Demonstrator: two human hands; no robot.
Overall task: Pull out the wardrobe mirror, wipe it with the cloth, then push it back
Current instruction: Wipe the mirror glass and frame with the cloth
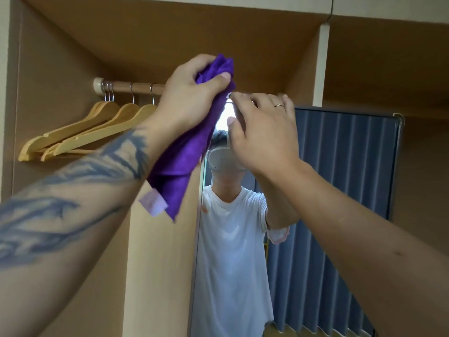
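2 hands [194, 98], 1 cloth [179, 161], 4 hangers [80, 135].

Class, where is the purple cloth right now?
The cloth hangs from the left hand, centre of the head view, right of the hangers and beside the mirror's top left corner.

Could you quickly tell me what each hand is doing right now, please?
Left hand: grips the purple cloth.
Right hand: fingers curled on the mirror top edge.

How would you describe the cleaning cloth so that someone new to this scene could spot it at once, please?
Look inside the open wooden wardrobe, just right of the rail of wooden hangers. The cloth hangs from the left hand, in front of the mirror; it alone is bright purple.
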